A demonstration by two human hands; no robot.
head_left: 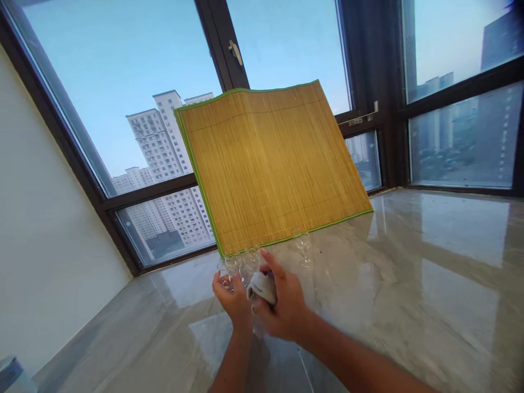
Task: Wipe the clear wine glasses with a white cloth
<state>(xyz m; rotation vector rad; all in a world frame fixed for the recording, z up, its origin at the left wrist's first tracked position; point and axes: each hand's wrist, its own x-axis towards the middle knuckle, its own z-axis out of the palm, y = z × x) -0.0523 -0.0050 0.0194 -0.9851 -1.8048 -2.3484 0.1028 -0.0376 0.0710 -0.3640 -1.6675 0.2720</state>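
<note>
- A polished marble counter (409,284) runs below tall windows; a bamboo mat (270,169) leans against the glass
- In front of the mat, your left hand (233,297) cups a clear glass (229,268); your right hand (282,305) grips a white cloth (262,286) against it
- This looks like wiping; keep the hold gentle; a stemmed glass (303,245) stands beside the mat's lower edge

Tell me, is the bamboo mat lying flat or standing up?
Standing up. The bamboo mat is spread open, its lower edge on the counter, its top leaning back toward the window.
</note>
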